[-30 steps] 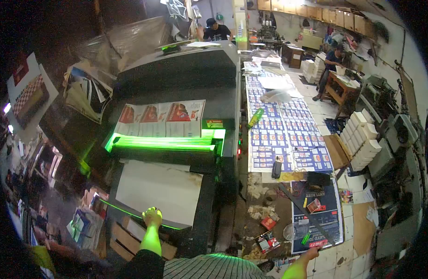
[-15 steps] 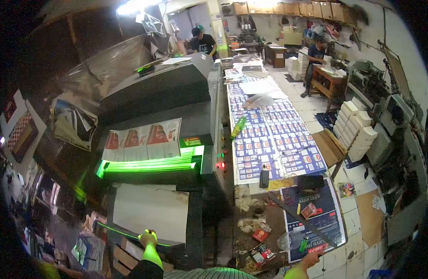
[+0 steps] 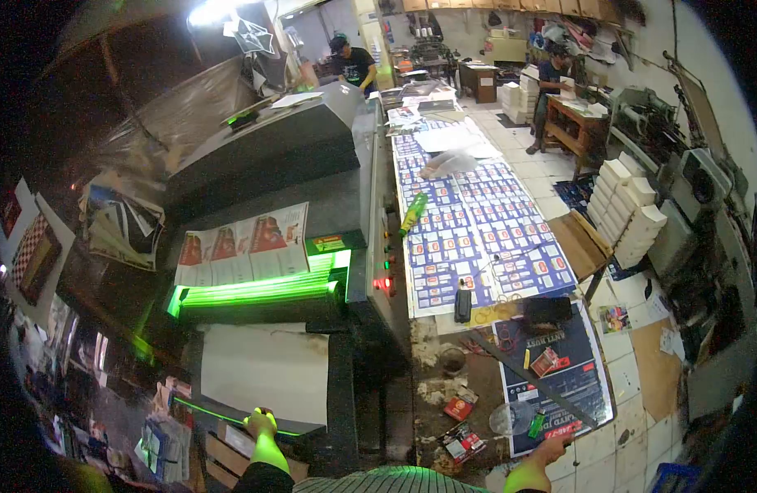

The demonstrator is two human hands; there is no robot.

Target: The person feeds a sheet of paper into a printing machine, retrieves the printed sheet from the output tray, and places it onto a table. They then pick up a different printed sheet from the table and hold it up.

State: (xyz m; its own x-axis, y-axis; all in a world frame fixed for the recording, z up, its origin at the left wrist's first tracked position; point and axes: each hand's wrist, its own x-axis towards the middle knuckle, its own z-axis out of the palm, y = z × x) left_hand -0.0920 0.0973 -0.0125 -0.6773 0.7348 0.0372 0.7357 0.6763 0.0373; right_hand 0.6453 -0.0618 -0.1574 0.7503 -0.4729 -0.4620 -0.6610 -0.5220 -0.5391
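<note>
My left hand, lit green, is closed at the front edge of a dark tray on the large grey machine. A blank pale sheet lies on that tray, just beyond my fingers. My right hand is at the near corner of the long table, its fingers curled. A small dark bit shows at the fingertips, too small to name. Close by are a long dark metal strip, a dark blue printed sheet and a small green lighter-like object.
Glowing green tubes cross the machine below a red-and-white printed sheet. Blue printed sheets cover the table, with a green bottle on them. White paper stacks stand right. Two people work farther back.
My view has tilted slightly, so the machine and table sit a little further left and higher. Both hands stay in nearly the same places.
</note>
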